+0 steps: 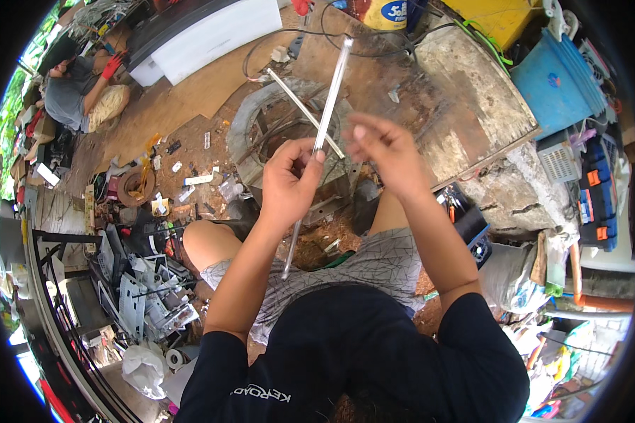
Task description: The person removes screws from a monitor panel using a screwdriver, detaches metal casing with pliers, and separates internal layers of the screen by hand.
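Observation:
My left hand (289, 182) pinches a long, thin, shiny whitish rod (335, 86) between thumb and fingers. The rod stands at a slant, its far end up and to the right, its lower end down between my knees. I cannot tell whether it is metal or glass. Just to the right of it hovers my right hand (395, 156), a little blurred, fingers apart and holding nothing. A second pale narrow strip (295, 101) lies slantwise over a round grey stand (247, 116) with an open middle, partly hidden behind the rod and my left hand.
At the far left another person (70, 95) crouches in red gloves beside a large white-and-black case (219, 42). A worn board (466, 120) lies to the right, near a blue bin (554, 84). Dismantled metal parts (152, 299) pile up at the left. Small scraps litter the ground.

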The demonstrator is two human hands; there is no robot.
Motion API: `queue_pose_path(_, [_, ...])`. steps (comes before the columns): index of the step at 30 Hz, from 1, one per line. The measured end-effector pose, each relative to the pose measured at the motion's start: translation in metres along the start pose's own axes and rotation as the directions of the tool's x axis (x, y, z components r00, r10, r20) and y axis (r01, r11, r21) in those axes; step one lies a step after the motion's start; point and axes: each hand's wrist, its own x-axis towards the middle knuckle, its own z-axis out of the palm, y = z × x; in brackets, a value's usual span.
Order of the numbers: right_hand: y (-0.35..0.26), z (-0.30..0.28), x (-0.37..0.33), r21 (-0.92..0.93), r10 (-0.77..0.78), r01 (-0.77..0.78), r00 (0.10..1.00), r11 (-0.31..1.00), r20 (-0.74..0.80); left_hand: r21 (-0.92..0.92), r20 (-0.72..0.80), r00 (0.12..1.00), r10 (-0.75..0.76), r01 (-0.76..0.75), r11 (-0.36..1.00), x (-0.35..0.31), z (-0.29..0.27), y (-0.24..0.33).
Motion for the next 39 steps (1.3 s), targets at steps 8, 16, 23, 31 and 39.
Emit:
queue_pose_path(8, [0.079, 0.031, -0.056, -0.054, 0.129, -0.119, 0.959, 0.991, 0.251, -0.288, -0.182, 0.962, -0.201, 0.144, 0.947, 0.044, -0.011, -0.024])
queue_pose_path(16, [0.067, 0.028, -0.054, -0.034, 0.065, -0.057, 0.952, 0.998, 0.301, -0.471, -0.153, 0.945, -0.29, 0.188, 0.862, 0.048, -0.022, -0.017])
queue_pose_path(23, [0.066, 0.023, -0.05, -0.017, 0.08, -0.078, 0.947, 0.997, 0.311, -0.303, 0.161, 0.947, -0.279, 0.317, 0.899, 0.02, -0.028, -0.015])
queue_pose_path(31, [0.064, 0.015, -0.055, -0.085, 0.14, -0.123, 0.964, 0.989, 0.226, -0.442, 0.072, 0.963, -0.261, 0.265, 0.857, 0.025, -0.038, -0.025])
queue_pose_path(39, [0.063, 0.002, -0.059, -0.077, 0.111, -0.097, 0.97, 0.992, 0.216, -0.538, 0.051, 0.978, -0.201, 0.197, 0.82, 0.028, -0.044, -0.032])
